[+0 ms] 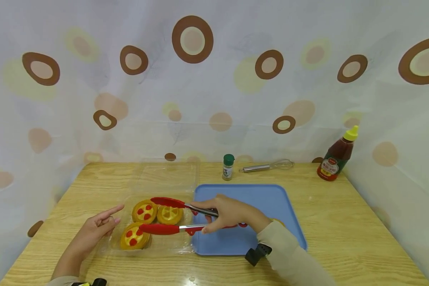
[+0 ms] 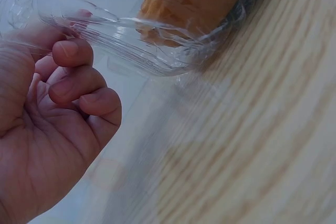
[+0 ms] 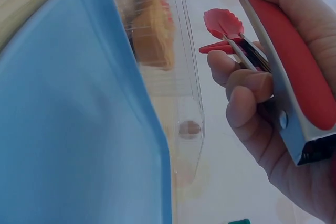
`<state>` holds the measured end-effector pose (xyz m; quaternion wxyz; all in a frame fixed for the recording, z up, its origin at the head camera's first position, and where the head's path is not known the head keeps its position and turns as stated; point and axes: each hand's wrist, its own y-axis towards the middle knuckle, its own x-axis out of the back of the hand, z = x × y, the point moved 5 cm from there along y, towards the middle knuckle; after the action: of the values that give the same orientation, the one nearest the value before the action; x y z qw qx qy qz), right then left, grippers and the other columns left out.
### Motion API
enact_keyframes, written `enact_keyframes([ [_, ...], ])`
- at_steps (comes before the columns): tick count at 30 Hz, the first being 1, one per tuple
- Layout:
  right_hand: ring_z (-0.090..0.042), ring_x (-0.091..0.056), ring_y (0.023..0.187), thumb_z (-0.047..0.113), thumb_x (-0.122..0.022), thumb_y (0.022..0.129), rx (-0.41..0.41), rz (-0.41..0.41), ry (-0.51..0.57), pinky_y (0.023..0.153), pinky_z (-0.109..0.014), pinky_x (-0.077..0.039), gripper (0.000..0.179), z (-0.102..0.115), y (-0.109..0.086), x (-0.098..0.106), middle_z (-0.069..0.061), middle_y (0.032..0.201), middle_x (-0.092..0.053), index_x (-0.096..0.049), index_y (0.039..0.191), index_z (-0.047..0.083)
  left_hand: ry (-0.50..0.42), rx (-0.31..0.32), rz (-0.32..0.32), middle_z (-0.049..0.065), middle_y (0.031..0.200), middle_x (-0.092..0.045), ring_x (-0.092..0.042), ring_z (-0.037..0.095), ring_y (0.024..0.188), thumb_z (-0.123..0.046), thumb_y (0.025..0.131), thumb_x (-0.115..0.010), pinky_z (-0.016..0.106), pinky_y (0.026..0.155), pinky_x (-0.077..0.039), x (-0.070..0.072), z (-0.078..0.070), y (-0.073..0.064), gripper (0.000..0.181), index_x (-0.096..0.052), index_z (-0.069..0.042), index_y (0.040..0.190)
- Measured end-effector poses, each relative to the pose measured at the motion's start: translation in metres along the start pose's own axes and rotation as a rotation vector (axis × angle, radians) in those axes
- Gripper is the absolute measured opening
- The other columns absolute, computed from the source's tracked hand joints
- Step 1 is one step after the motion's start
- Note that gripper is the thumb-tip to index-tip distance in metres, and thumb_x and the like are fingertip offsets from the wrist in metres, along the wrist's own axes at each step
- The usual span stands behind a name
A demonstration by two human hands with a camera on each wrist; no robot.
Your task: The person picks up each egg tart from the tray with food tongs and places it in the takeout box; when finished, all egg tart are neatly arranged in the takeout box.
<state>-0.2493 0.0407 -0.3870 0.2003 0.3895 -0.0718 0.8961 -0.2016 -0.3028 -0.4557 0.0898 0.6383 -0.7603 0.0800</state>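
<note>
My right hand (image 1: 228, 214) grips red-and-silver tongs (image 1: 161, 229), also seen in the right wrist view, with their two red ends spread apart. The tongs reach left over a clear plastic box (image 1: 171, 244), overlapping the round pastries in the head view. Two pastries have red toppings, one at the back left (image 1: 144, 212) and one at the front (image 1: 132, 240); a plain yellow pastry (image 1: 169, 216) lies beside them. At the box's left edge my left hand (image 1: 93, 232) pinches the wall, its thumb showing through the plastic in the left wrist view and the other fingers curled outside.
Right of the box lies a blue tray (image 1: 236, 244), with an orange-yellow edge of something (image 1: 279, 221) partly hidden behind my right wrist. Behind it stand a green-capped shaker (image 1: 227, 169) and a whisk (image 1: 266, 166). A red sauce bottle (image 1: 336, 157) stands back right. The box lid (image 1: 164, 174) lies folded back.
</note>
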Motion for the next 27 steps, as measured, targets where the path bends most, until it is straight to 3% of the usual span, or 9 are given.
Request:
enact_keyframes([
  [7,-0.001,-0.035,0.047,0.031,-0.074,0.083,-0.007,-0.072,-0.024,0.048,-0.018,-0.032,0.072,-0.009,-0.029,0.005,0.013,0.073,-0.058,-0.042,0.144,0.009,-0.001,0.005,-0.005,-0.006,0.063,-0.041,-0.036,0.021,0.054,-0.017,0.099,-0.051,0.034,0.05,-0.034,0.0,0.0,0.0,0.049,-0.038,0.001,0.143],
  [15,0.0,-0.03,0.046,0.033,-0.074,0.083,-0.055,-0.123,-0.02,0.047,-0.017,-0.029,0.071,-0.018,-0.064,0.01,0.011,0.072,-0.055,-0.043,0.143,0.011,-0.021,-0.003,0.005,-0.006,0.063,-0.039,-0.03,0.03,0.057,-0.016,0.099,-0.051,0.039,0.051,-0.028,0.0,0.001,-0.001,0.047,-0.04,-0.003,0.143],
  [21,0.002,-0.028,0.047,0.033,-0.073,0.084,-0.049,-0.172,-0.042,0.045,-0.017,-0.027,0.069,-0.021,-0.094,0.015,0.009,0.071,-0.055,-0.044,0.143,0.01,-0.019,-0.007,0.01,-0.006,0.065,-0.041,-0.033,0.025,0.056,-0.016,0.1,-0.05,0.036,0.05,-0.031,0.0,0.002,-0.001,0.047,-0.039,-0.003,0.144],
  [27,0.003,-0.036,0.052,0.024,-0.074,0.084,-0.046,-0.219,-0.023,0.049,-0.017,-0.035,0.069,-0.02,-0.127,0.019,0.005,0.067,-0.052,-0.042,0.143,0.004,-0.028,-0.021,0.016,-0.007,0.065,-0.042,-0.032,0.026,0.055,-0.015,0.1,-0.05,0.037,0.049,-0.03,0.0,0.002,0.0,0.047,-0.039,-0.003,0.144],
])
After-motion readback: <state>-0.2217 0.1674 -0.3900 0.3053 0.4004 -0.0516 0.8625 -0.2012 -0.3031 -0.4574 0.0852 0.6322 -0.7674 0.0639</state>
